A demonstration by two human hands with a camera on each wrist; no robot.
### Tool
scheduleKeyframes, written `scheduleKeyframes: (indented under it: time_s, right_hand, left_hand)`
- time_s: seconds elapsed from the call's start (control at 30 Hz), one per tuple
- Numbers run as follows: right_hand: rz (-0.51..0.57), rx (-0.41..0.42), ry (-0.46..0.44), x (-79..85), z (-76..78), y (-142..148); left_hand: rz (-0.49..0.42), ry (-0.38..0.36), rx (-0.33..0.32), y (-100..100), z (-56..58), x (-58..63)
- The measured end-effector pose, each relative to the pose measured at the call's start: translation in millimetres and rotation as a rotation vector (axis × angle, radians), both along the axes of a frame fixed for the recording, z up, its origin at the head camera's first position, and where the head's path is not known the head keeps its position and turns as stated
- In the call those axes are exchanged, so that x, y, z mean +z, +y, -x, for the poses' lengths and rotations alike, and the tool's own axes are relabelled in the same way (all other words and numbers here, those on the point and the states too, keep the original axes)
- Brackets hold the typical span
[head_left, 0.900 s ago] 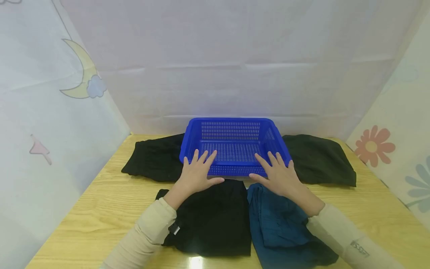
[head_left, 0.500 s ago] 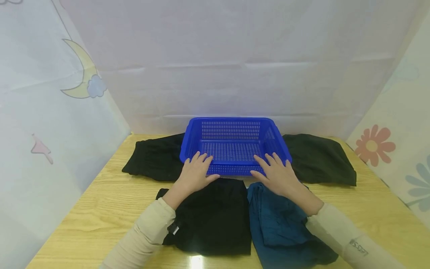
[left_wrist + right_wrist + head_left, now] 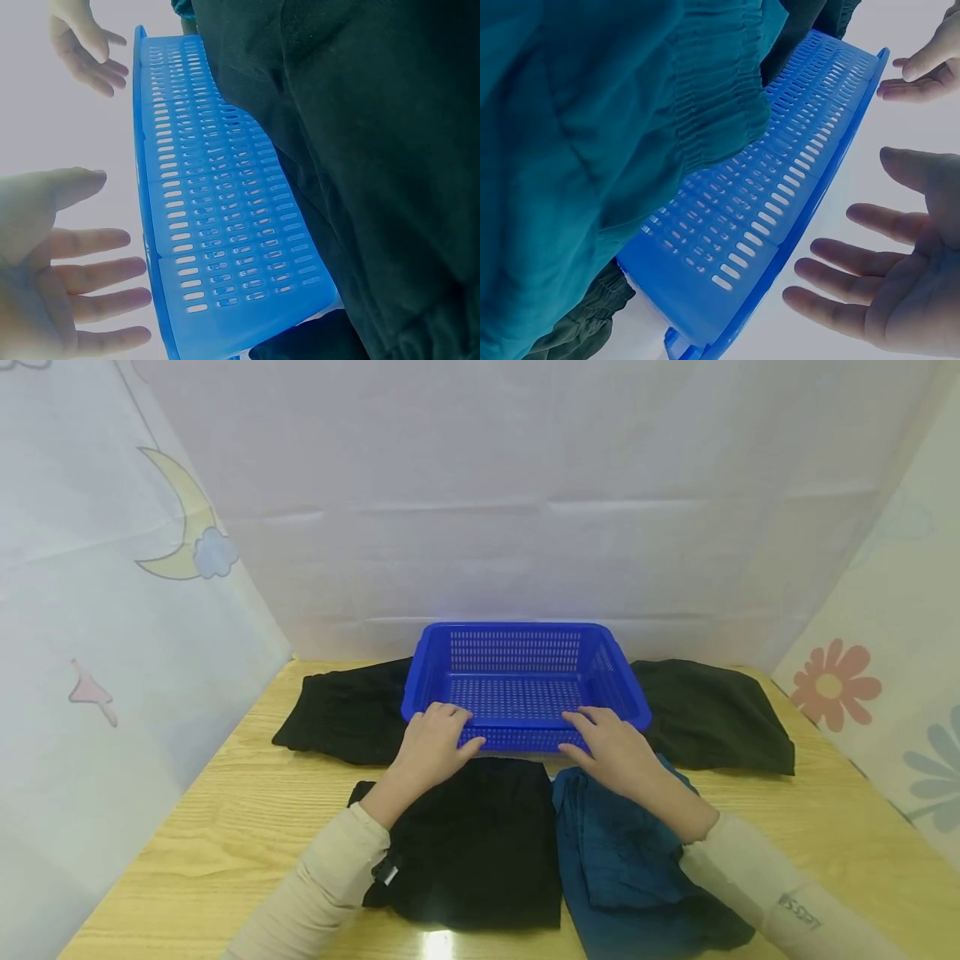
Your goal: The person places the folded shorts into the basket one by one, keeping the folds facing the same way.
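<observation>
On your far left, one black cloth (image 3: 348, 714) is lying on the wooden surface (image 3: 247, 827). Next, your left hand (image 3: 429, 743) is hovering at the basket's near rim, its fingers parted and pinching nothing. A second black cloth (image 3: 472, 852) is lying just below that hand. In the middle, one blue basket (image 3: 517, 723) is standing upright at the back of the surface, its inside showing no contents. Your right hand (image 3: 611, 750) is mirroring the left, fingers parted, gripping nothing; whether any fingertip is touching the rim, you cannot tell. Under that arm one teal cloth (image 3: 630, 852) is lying, and beyond it one dark green cloth (image 3: 716, 718): four cloths showing altogether. The perforated basket is probably light, fairly stiff and somewhat slippery; both ends of its near rim are offering the best hold.
</observation>
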State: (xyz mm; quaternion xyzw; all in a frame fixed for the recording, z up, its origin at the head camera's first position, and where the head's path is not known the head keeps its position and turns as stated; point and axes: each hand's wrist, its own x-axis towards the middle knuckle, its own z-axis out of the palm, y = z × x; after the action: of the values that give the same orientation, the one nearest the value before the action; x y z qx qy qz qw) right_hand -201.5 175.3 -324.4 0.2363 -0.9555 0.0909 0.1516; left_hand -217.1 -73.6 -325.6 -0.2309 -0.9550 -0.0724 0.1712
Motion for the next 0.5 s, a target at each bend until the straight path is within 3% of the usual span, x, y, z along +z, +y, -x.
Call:
scheduleKeyframes:
  time_s: [0.3,0.5]
  right_hand:
    - [0.038,0.042,0.063,1.0,-0.4,-6.6]
    - [0.058,0.072,0.106,-0.3,-0.4,-13.7]
  left_hand:
    - [-0.009,0.094,-0.037,-2.1,-0.6,3.1]
    - [-0.020,0.093,-0.037,-3.2,-2.4,3.4]
